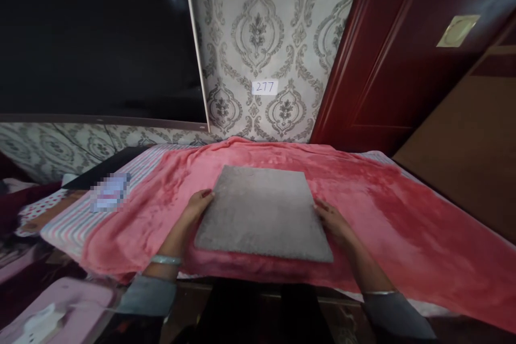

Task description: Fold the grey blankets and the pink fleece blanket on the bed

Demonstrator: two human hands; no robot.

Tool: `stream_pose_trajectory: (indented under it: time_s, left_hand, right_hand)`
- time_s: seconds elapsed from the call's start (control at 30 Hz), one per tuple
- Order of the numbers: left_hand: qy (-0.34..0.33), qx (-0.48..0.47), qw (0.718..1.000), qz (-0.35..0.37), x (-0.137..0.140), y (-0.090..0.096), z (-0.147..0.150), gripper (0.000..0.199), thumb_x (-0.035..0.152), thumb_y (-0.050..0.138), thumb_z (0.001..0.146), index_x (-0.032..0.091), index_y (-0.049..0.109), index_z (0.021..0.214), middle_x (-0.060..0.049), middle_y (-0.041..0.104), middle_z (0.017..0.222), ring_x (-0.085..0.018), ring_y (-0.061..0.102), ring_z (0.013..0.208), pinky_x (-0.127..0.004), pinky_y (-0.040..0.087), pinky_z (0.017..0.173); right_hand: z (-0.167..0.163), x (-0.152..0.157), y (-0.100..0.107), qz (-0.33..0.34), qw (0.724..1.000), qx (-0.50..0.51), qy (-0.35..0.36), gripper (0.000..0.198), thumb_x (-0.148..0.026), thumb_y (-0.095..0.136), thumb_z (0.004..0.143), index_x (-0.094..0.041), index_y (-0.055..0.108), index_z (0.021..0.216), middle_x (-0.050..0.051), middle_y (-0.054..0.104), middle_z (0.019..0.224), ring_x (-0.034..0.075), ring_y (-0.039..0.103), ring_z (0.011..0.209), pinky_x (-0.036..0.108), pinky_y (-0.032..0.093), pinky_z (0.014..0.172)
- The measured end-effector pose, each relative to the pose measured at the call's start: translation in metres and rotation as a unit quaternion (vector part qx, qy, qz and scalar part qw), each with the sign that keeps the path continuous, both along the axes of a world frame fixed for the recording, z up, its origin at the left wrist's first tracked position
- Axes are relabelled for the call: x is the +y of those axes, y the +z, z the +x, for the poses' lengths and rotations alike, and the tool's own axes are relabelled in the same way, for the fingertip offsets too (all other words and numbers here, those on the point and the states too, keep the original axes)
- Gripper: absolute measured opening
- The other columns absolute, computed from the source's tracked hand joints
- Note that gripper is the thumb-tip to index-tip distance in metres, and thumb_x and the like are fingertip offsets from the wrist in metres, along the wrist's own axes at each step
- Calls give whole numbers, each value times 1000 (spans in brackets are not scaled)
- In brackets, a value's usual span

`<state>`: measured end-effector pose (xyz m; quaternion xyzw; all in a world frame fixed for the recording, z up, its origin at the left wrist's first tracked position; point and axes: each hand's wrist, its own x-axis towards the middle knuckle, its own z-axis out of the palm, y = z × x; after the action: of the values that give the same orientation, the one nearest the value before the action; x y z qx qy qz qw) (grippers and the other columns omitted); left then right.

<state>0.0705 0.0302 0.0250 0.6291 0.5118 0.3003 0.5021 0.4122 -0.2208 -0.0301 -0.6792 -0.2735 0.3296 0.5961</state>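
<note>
A flat, square grey mat [264, 212] with a soft, short-piled surface is in the middle of the head view, over a pink blanket [374, 226]. My left hand [198, 204] grips its left edge, fingers curled at the side and partly hidden by the edge. On the opposite side, my right hand [329, 217] has hold of the right edge, its fingertips against the rim. The mat's near edge faces me, close to the front of the blanket. Whether the mat rests on the blanket or is slightly raised, I cannot tell.
Striped cloth [80, 223] shows under the blanket at the left, with a blurred-out packet [109, 192] on it. A pink stool or lid [80, 301] holds a white object [44, 325]. Behind stand a large screen [97, 37] and a dark red door [387, 54]; a brown panel [467, 145] borders the right.
</note>
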Motion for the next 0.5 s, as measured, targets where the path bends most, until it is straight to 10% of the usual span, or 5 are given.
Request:
stream_pose_trajectory:
  time_s: [0.2,0.5]
  left_hand:
    - [-22,-31,997,-68,9,4,19,43,45,82,59,12,67,82,-8,71,72,-21,66,64,-31,50,60]
    - [-41,-68,996,-42,5,31,24,36,44,79,60,18,60,74,2,61,58,-14,55,51,-24,41,50]
  right_hand:
    - [-1,22,16,-35,990,134,20,26,-35,52,88,-16,70,93,12,73,79,27,72,76,39,59,73]
    - [11,34,47,12,995,83,49,25,-34,71,75,-14,69,89,8,70,71,21,65,57,29,53,54]
